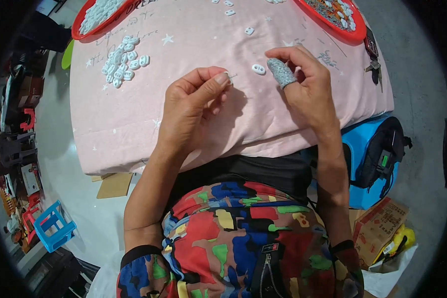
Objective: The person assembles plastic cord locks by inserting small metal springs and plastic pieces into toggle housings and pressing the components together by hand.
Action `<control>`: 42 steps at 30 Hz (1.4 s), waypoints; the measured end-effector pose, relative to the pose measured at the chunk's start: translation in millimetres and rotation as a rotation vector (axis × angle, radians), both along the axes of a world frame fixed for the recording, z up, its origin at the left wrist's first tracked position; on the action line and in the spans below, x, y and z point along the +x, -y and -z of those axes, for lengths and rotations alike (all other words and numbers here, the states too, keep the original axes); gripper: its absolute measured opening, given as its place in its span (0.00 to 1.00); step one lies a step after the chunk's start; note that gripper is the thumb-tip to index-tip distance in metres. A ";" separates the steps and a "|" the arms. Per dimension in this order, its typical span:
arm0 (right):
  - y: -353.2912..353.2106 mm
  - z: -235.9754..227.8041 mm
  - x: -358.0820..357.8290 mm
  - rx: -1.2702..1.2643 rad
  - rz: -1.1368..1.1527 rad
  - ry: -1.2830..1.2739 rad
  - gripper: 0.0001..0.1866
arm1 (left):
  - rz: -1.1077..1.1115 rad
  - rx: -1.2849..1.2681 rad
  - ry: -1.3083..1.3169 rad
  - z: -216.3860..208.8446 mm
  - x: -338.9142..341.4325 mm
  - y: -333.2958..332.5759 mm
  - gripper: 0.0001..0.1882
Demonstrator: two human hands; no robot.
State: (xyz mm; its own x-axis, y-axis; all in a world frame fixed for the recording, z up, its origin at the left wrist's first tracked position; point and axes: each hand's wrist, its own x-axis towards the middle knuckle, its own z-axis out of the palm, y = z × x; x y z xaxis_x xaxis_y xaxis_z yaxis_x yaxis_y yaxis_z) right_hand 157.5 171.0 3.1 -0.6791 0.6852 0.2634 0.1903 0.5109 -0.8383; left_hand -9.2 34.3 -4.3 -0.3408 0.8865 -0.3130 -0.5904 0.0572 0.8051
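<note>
My left hand (pixel 196 99) is closed in a pinch over the pink cloth. Between its thumb and forefinger is a small white plastic piece (pixel 228 78), mostly hidden, with a thin metal pin (pixel 233 76) sticking out to the right. A grey glittery cover wraps the thumb of my right hand (pixel 303 82). That thumb and the forefinger nearly meet at their tips; anything between them is too small to make out. Just left of the right thumb, a white oval piece with two dark holes (pixel 258 69) lies on the cloth.
Several similar white pieces (pixel 119 59) are heaped at the left, and a few lie at the far side. Red basins hold white pieces (pixel 80 33) at far left and metal pins with white pieces (pixel 351 36) at far right. Keys (pixel 373 65) hang at the right edge.
</note>
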 end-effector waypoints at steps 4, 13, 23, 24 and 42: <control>-11.4 8.7 0.9 0.419 0.001 0.187 0.15 | -0.025 -0.025 0.009 2.2 -0.7 0.2 0.09; 2.5 12.7 -5.2 0.040 -0.001 0.106 0.08 | -0.001 -0.014 -0.057 2.4 5.4 0.8 0.09; 18.7 0.4 7.6 -1.125 -0.104 -0.318 0.12 | -0.035 0.019 -0.176 -9.9 17.6 1.1 0.10; 19.7 0.1 7.5 -1.127 -0.104 -0.316 0.12 | -0.044 0.022 -0.212 -10.1 17.8 1.1 0.09; 28.7 -6.6 6.4 -0.874 -0.083 -0.192 0.11 | -0.015 0.044 -0.316 -9.9 17.7 3.6 0.09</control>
